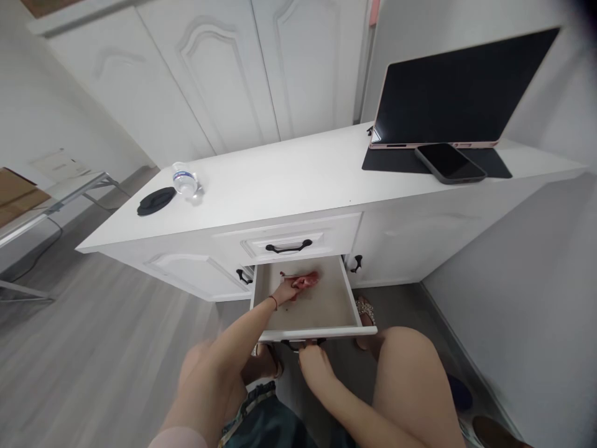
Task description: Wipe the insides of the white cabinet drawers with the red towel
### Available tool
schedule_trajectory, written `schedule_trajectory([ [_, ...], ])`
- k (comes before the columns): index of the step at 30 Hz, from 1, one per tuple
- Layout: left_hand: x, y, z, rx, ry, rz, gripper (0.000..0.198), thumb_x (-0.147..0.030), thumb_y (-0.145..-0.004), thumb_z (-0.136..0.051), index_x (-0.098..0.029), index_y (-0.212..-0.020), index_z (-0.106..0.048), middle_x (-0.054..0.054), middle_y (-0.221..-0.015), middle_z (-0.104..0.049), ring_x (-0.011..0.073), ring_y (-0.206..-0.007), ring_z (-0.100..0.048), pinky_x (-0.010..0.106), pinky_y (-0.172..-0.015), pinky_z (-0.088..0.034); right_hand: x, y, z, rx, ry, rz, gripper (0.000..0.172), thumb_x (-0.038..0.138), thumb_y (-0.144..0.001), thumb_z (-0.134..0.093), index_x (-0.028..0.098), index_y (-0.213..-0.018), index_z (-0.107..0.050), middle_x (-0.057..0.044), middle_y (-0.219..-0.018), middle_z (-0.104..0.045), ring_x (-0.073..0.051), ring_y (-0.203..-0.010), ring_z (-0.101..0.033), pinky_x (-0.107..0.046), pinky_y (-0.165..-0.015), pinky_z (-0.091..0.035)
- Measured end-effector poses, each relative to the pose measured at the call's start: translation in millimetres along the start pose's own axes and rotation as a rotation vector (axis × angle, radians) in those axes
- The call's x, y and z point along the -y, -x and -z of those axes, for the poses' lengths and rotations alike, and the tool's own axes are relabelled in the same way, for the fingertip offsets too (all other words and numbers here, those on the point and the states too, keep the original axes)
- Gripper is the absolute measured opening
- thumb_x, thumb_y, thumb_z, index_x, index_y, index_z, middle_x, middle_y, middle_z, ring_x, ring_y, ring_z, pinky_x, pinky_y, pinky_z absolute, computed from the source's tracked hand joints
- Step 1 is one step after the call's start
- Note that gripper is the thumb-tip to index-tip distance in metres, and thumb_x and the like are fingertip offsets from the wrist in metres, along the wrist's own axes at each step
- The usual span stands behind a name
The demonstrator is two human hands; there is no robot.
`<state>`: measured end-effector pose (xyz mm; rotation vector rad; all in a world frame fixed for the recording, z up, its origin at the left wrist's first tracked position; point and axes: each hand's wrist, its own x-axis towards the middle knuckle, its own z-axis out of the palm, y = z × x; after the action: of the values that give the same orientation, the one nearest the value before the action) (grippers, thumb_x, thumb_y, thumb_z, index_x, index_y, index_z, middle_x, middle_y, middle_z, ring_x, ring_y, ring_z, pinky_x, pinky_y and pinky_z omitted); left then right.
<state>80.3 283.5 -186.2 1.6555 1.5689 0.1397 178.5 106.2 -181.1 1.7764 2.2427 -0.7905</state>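
A white cabinet has its lower drawer (336,311) pulled out. My left hand (285,290) reaches into it and is closed on a red and pink object (305,281) lying near the drawer's back. I cannot make out what that object is. My right hand (313,362) is below the drawer's front edge, fingers curled at the black drawer handle (305,343). The rest of the drawer floor is bare.
The white cabinet top (289,180) carries a black lid (156,200), a clear plastic bottle (185,180), a dark phone (450,163) and a propped tablet (461,93) on a black mat. A shut upper drawer with black handle (288,247) sits above. My bare knees are below.
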Motion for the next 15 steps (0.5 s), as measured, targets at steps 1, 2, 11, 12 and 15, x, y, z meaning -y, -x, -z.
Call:
schedule_trajectory([
  [1,-1,7,4.4,-0.016,0.049,0.015,0.034,-0.035,-0.080,-0.060,-0.017,-0.106,-0.070,0.008,-0.091,-0.073,0.0221,-0.082,-0.066,0.027,-0.069,-0.050,-1,1,1,-0.003,-0.008,-0.010,0.038,0.001,-0.084,-0.041,0.010,-0.113,-0.065,-0.022,-0.109,-0.065,-0.025,-0.086,-0.069,-0.033,-0.074,-0.055],
  [2,-2,14,9.3,-0.033,0.097,0.033,0.036,-0.038,-0.081,-0.058,-0.015,-0.106,-0.069,0.009,-0.086,-0.072,0.0213,-0.078,-0.066,0.027,-0.064,-0.049,-1,2,1,-0.009,-0.018,-0.017,0.037,0.002,-0.084,-0.041,0.010,-0.111,-0.065,-0.022,-0.110,-0.064,-0.025,-0.086,-0.069,-0.032,-0.074,-0.055],
  [11,-5,86,54.3,-0.261,0.419,0.128,0.026,-0.014,-0.067,-0.058,-0.011,-0.091,-0.066,0.002,-0.063,-0.064,0.0147,-0.057,-0.059,0.024,-0.050,-0.046,-14,10,3,-0.080,-0.093,0.013,0.032,0.008,-0.086,-0.045,0.014,-0.108,-0.066,-0.017,-0.114,-0.064,-0.024,-0.088,-0.068,-0.031,-0.077,-0.052],
  [12,-6,95,58.1,-0.286,0.451,0.125,0.026,-0.013,-0.066,-0.057,-0.011,-0.090,-0.066,0.002,-0.063,-0.064,0.0151,-0.057,-0.060,0.025,-0.051,-0.047,-15,11,3,-0.088,-0.099,0.020,0.031,0.009,-0.086,-0.045,0.015,-0.106,-0.067,-0.015,-0.115,-0.064,-0.024,-0.089,-0.068,-0.030,-0.077,-0.052],
  [15,-4,123,70.0,-0.369,0.529,0.113,0.032,-0.011,-0.064,-0.054,-0.013,-0.094,-0.065,0.002,-0.065,-0.064,0.0167,-0.060,-0.062,0.027,-0.055,-0.051,-19,12,1,-0.123,-0.117,0.034,0.028,0.012,-0.087,-0.046,0.018,-0.103,-0.068,-0.011,-0.114,-0.065,-0.023,-0.093,-0.066,-0.030,-0.082,-0.050],
])
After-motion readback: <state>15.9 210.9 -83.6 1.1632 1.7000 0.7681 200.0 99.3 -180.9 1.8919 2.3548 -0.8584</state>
